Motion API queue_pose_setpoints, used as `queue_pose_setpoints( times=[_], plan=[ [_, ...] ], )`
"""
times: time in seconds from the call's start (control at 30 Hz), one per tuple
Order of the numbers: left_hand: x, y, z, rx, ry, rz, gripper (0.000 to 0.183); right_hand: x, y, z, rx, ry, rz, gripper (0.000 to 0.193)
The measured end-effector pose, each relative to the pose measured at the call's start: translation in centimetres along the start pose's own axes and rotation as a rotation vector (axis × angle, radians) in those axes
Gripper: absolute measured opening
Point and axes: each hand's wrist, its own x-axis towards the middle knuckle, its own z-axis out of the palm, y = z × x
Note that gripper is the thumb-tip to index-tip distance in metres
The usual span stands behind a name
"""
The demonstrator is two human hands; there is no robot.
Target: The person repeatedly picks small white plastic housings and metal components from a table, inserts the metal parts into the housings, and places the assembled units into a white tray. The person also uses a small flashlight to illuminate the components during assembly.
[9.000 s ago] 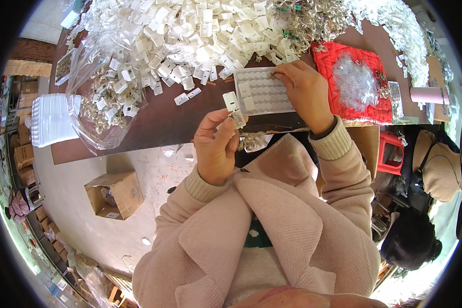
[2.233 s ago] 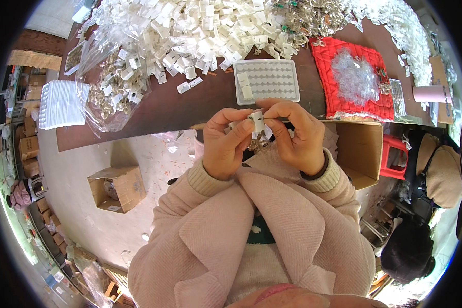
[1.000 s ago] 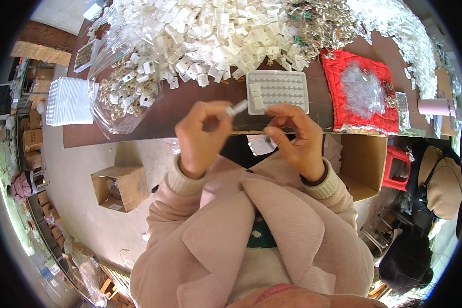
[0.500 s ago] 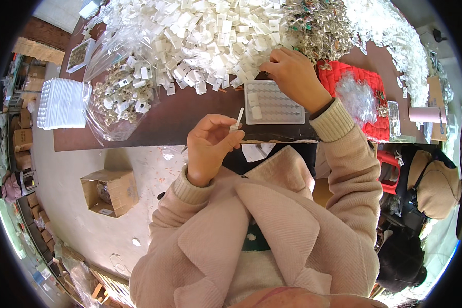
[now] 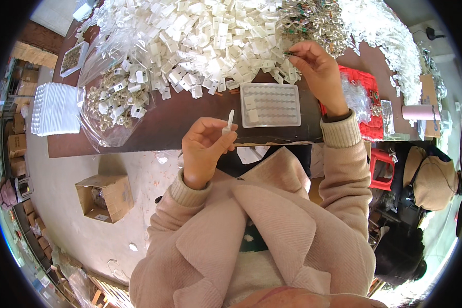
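Note:
My left hand (image 5: 203,154) is closed, pinching a small white card-like piece (image 5: 230,120) upright between thumb and fingers, just off the table's front edge. Farther out on the right, my right hand (image 5: 321,74) has thumb and forefinger together on a small dark piece (image 5: 290,53), too small to name. Beside that hand lies a clear plastic tray (image 5: 272,122) with rows of pockets; a couple of white pieces (image 5: 250,109) sit in its left column. Past my right fingertips is a heap of shiny metal and coloured small parts (image 5: 318,25).
A large heap of white pieces (image 5: 205,41) covers the table's far side. Left stand stacked clear trays (image 5: 56,110) and an open plastic bag (image 5: 118,97) of parts. A red cloth (image 5: 372,115) lies right. On the floor are a cardboard box (image 5: 119,197) and a red stool (image 5: 381,169).
My right hand has moved right, from the near edge of the white heap to beside the metal parts, and now pinches a small dark piece. My left hand still holds the white piece.

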Motion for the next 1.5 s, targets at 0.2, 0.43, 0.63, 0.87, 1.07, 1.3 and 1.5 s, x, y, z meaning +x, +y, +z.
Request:
queue_pose_setpoints(
  times=[0.2,0.43,0.63,0.87,1.07,1.3,1.5],
  plan=[
    [-0.1,0.1,0.4,-0.053,-0.029,0.058,0.021,-5.6,-3.3,-0.4,0.399,-0.038,0.126,0.02],
    [-0.6,0.6,-1.9,-0.14,0.088,0.238,0.014,-16.6,-2.1,2.9,0.065,-0.472,0.301,0.016],
    [-1.7,0.6,-2.2,-0.166,0.085,0.259,0.012,-19.6,9.0,9.7,0.241,-0.427,0.754,0.02],
    [-3.3,0.8,-4.1,-0.167,0.125,0.309,0.013,-18.6,11.4,10.9,0.188,-0.441,0.745,0.015],
    [-3.4,0.0,-3.0,-0.111,0.036,0.325,0.011,-22.5,9.1,7.0,0.326,-0.132,0.722,0.016],
    [-3.8,-0.6,-0.6,-0.1,0.019,0.236,0.01,-28.6,8.4,-4.1,-0.532,0.493,0.503,0.026],
    [-3.6,-1.3,0.8,-0.107,-0.044,0.175,0.012,-25.0,3.1,-5.2,-0.452,0.705,0.183,0.015]
  ],
)
